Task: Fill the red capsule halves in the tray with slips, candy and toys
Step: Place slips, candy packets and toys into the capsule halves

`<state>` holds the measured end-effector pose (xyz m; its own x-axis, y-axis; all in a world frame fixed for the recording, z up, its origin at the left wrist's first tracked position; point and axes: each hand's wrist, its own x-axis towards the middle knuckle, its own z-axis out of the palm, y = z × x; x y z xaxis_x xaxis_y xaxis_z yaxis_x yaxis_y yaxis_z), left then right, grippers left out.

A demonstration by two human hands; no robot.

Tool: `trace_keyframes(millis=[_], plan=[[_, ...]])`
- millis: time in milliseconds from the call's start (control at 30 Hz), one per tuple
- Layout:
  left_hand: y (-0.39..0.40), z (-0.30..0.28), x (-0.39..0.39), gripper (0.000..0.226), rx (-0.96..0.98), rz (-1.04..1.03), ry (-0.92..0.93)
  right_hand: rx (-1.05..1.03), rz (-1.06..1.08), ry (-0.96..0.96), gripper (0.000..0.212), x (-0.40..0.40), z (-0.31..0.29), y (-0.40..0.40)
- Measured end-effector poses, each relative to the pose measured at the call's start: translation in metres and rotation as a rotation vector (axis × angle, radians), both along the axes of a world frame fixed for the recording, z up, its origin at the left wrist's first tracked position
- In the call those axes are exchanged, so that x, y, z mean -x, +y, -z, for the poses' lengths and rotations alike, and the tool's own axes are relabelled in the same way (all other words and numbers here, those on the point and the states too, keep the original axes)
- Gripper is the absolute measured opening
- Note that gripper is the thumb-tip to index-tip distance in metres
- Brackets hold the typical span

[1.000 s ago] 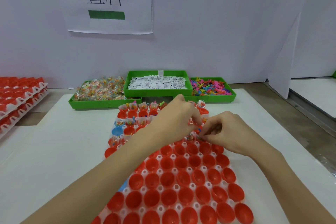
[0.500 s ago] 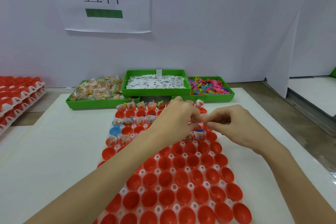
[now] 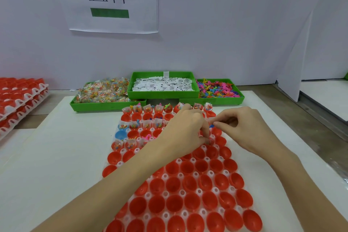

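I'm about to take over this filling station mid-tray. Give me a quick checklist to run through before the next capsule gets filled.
1. Empty red capsule halves left in the tray: ok, the near rows are open and empty.
2. Slips bin stocked: ok.
3. Candy bin stocked: ok.
4. Toy bin stocked: ok.
5. Left hand holds an item to drop in: cannot tell, fingers curled over the tray hide it.
6. Right hand holds an item: cannot tell, something small and blue shows at its pinched fingertips.

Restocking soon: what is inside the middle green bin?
The middle green bin holds a layer of white printed slips, one standing upright at its back edge. The slips cover its floor, so depth cannot be judged.
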<state>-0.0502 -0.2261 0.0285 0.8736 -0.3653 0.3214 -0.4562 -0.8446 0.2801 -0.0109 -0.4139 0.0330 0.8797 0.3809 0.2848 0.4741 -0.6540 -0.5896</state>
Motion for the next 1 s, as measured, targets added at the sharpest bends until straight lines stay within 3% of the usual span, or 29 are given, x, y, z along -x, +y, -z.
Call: trace_keyframes(millis=[200, 333, 767, 1000], plan=[[0.006, 0.002, 0.001, 0.01, 0.026, 0.047, 0.018, 0.04, -0.186, 0.046, 0.013, 0.0, -0.006, -0.01], [0.007, 0.0, 0.002, 0.01, 0.011, 0.037, 0.043, 0.142, -0.207, 0.034, 0.016, 0.0, -0.001, -0.005], [0.009, 0.0, 0.004, 0.007, 0.053, 0.062, 0.043, 0.201, -0.27, 0.01, 0.018, 0.002, 0.0, -0.001], [-0.003, 0.002, 0.006, 0.007, 0.033, -0.037, 0.042, 0.22, -0.264, 0.057, 0.017, -0.002, 0.006, -0.002]])
